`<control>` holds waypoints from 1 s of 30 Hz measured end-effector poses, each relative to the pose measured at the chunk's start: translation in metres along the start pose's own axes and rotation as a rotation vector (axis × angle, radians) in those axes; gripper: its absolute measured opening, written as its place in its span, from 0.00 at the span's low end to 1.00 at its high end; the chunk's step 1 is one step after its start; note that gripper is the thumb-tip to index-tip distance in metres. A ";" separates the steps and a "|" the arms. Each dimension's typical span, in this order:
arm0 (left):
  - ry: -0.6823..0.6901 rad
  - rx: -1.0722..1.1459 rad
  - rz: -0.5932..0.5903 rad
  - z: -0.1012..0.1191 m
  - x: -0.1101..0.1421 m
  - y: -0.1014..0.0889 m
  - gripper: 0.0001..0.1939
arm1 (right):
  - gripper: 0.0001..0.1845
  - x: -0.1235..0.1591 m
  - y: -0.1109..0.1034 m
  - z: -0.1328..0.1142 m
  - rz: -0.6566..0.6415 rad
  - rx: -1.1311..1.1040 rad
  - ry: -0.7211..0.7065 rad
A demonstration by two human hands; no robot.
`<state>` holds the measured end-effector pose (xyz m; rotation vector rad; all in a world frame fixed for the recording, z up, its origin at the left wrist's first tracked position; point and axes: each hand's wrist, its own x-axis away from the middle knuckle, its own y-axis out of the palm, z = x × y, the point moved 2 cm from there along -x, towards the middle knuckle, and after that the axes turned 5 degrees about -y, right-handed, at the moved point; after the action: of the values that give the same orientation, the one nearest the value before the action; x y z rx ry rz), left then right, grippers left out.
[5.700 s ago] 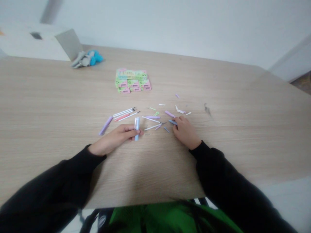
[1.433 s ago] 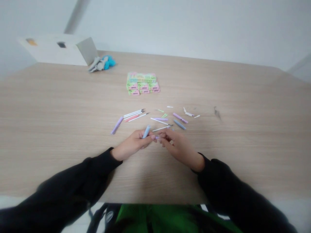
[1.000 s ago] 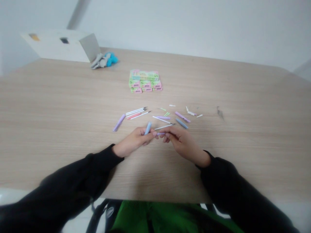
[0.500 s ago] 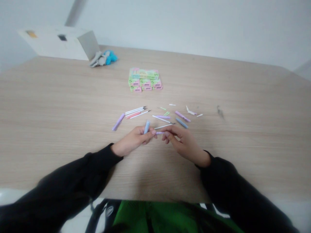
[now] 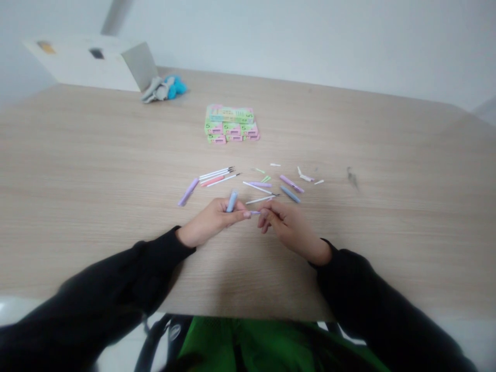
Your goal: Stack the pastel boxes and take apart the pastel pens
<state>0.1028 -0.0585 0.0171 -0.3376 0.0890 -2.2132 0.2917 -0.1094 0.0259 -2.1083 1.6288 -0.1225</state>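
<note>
Near edge: green garment (image 5: 217,341) and black sleeves (image 5: 116,279) at the bottom, pale floor (image 5: 124,343) showing past the table edge. Surface is a light wood-grain tabletop (image 5: 96,170), grain running roughly left-right, soft shadow between the forearms.

Left hand (image 5: 213,219) grips a light-blue tube (image 5: 231,201), top leaning slightly right, and its thumb tip meets a small purple piece (image 5: 254,212). Right hand (image 5: 284,222) pinches the other end of that piece; it sits between the two hands, over the table. Exact shape too small to tell.

Just beyond: two crossed white refills (image 5: 258,188). Left of them, a purple barrel (image 5: 188,192) and more white refills (image 5: 214,174) around a red one (image 5: 213,181). Right, a grey-blue barrel (image 5: 290,194) near a purple one (image 5: 292,184), small white bits (image 5: 306,178) behind.

Farther: dark smudge (image 5: 352,176) at right, stacked green-pink boxes (image 5: 231,124) mid-table. Back left: grey-blue cloth bundle (image 5: 165,89) against a white box (image 5: 93,64). Plain pale wall (image 5: 290,41) behind.
</note>
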 end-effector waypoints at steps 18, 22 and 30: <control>-0.024 -0.019 -0.049 -0.005 -0.001 0.001 0.21 | 0.05 0.003 -0.003 -0.005 0.029 0.119 -0.066; -0.014 -0.027 -0.052 -0.002 0.000 0.002 0.19 | 0.04 0.002 -0.003 -0.006 0.029 0.140 -0.053; 0.005 -0.031 -0.060 0.003 0.000 0.003 0.17 | 0.17 0.000 -0.005 -0.006 -0.063 0.239 -0.071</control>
<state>0.1061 -0.0604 0.0192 -0.3564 0.1175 -2.2736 0.2938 -0.1101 0.0337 -1.9593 1.4313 -0.2469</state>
